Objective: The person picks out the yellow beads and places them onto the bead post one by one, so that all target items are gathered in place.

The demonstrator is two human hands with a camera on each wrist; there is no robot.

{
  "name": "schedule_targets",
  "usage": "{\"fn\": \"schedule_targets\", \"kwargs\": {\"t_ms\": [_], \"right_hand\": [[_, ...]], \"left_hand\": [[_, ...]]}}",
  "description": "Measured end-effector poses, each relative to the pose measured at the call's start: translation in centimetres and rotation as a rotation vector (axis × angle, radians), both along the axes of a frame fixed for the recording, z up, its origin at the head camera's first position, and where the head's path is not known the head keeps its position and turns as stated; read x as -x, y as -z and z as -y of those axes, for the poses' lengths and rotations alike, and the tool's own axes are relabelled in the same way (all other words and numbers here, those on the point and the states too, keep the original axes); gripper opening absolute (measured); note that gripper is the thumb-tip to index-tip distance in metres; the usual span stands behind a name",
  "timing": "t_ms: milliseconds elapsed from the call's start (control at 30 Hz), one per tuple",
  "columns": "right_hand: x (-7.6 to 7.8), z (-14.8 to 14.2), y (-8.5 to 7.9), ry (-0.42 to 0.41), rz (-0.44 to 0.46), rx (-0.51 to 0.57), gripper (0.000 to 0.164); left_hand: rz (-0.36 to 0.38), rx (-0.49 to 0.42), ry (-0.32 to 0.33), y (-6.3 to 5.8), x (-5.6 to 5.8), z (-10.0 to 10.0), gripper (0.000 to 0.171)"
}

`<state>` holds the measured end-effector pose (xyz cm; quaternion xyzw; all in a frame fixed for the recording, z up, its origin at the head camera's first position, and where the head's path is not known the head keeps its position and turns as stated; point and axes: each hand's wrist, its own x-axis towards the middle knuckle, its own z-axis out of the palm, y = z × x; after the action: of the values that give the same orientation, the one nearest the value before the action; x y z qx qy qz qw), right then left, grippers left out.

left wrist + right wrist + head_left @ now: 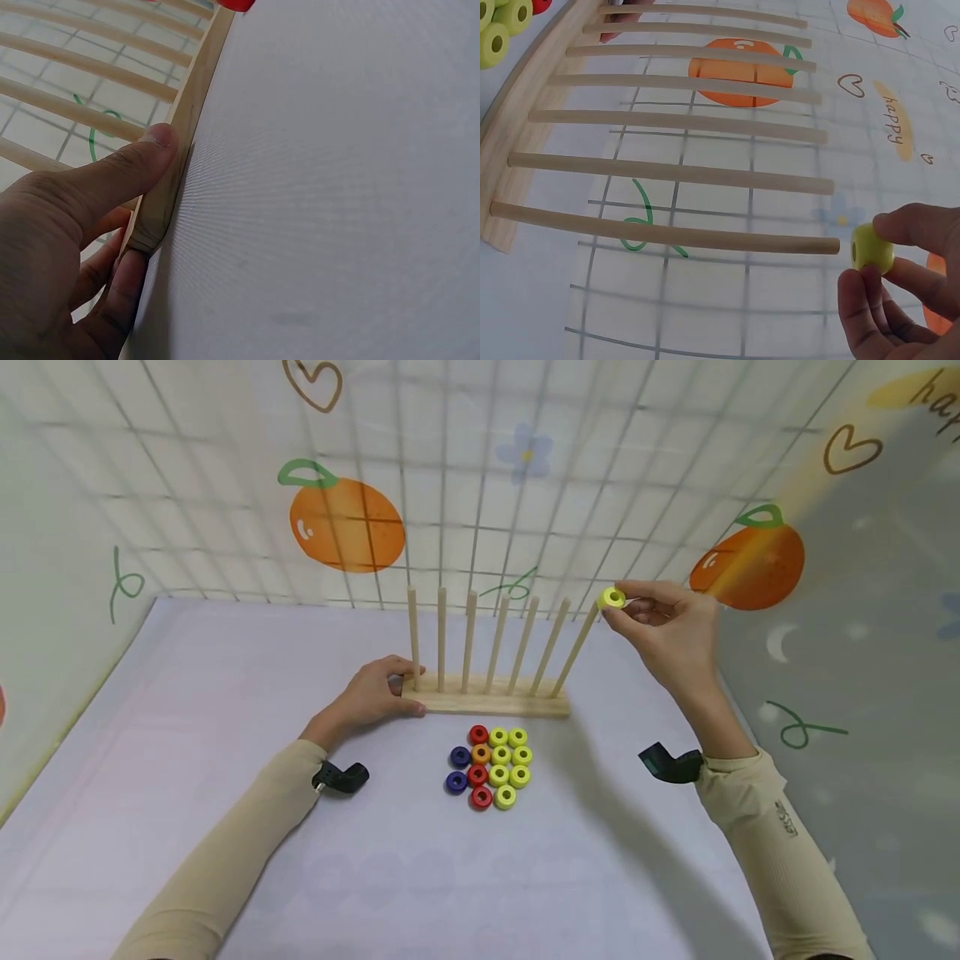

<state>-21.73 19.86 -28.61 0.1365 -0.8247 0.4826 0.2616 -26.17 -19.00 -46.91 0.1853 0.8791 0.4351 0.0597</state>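
Note:
A wooden rack (487, 702) with several upright pegs stands on the white table. My left hand (369, 693) grips the left end of its base, thumb along the front edge, as the left wrist view also shows. My right hand (678, 627) pinches a yellow bead (612, 598) between thumb and fingers near the tip of the rightmost peg (576, 650). In the right wrist view, the bead's hole faces that peg's end, and a small gap separates them. All pegs are bare.
In front of the rack lie several yellow beads (501, 755), several red beads (481, 797), an orange bead (481, 754) and two dark blue beads (456, 782). Behind stands a gridded backdrop (225, 518) printed with oranges. A grey side panel (862, 652) rises at the right.

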Motion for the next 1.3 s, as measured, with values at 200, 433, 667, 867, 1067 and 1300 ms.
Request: {"fn": "schedule_targets", "kwargs": {"t_ms": [200,433,667,867,1067,1300], "right_hand": [[0.4,0.2,-0.2,0.007,0.034,-0.016,0.028],[0.9,0.4,0.2,-0.004,0.09,-0.018,0.027],[0.9,0.4,0.7,-0.01,0.099,-0.035,0.025],[0.9,0.3,0.9,-0.003,0.087,-0.037,0.025],[0.5,0.0,0.7,-0.013,0.074,-0.004,0.026],[-0.8,-0.1,0.9,-0.011,0.089,0.001,0.027]], "left_hand": [[-0.003,-0.01,0.003,0.0,0.1,-0.1,0.071],[0.005,-0.026,0.01,0.0,0.0,-0.1,0.071],[0.004,-0.006,0.0,0.0,-0.1,-0.1,0.072],[-0.001,-0.016,0.01,-0.1,-0.1,-0.1,0.071],[-0.008,-0.025,0.016,0.0,-0.1,-0.1,0.071],[0.001,-0.033,0.014,0.2,0.1,0.0,0.069]]}}
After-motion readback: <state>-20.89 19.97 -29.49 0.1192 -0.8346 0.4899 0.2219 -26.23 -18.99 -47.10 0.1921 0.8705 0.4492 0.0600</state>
